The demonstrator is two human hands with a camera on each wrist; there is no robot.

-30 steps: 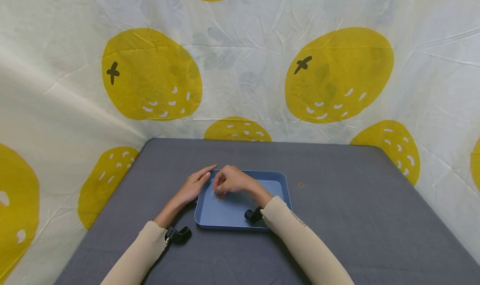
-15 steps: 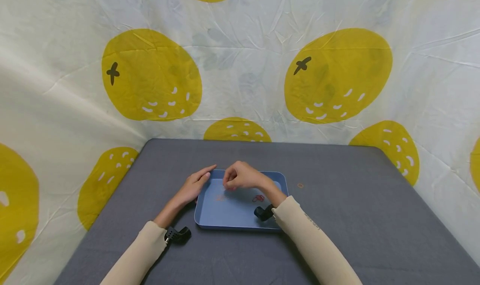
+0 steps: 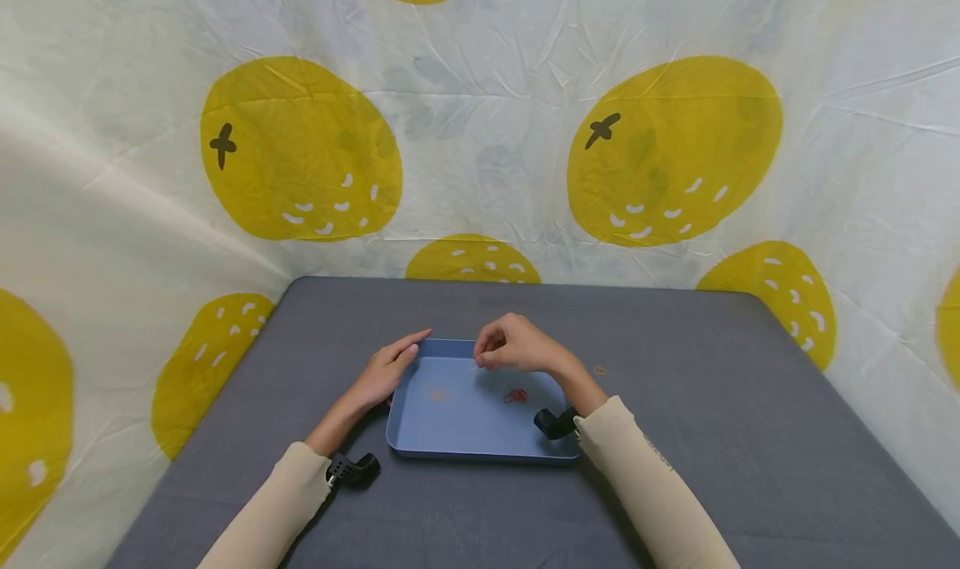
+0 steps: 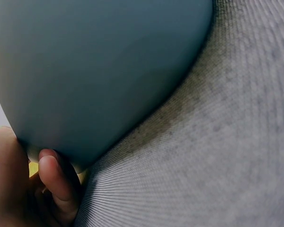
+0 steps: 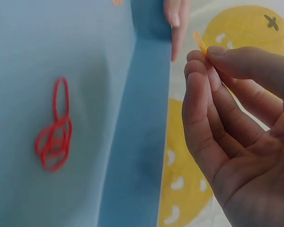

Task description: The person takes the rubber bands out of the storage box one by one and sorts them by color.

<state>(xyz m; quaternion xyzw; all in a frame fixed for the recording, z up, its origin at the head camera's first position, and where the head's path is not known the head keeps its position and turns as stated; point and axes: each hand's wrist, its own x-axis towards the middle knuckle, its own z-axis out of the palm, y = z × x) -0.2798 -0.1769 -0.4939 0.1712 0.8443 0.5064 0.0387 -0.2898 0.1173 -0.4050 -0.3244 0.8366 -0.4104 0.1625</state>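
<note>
Above the far part of the tray [image 3: 465,434], a yellow band [image 5: 203,47] is pinched by the right hand [image 3: 517,346]. Its left rim is gripped by the left hand [image 3: 385,374]. Inside, red bands [image 3: 516,396] (tangled) are seen right of orange bands [image 3: 439,395].

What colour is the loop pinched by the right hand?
The loop is yellow, clearest from the right wrist.
</note>
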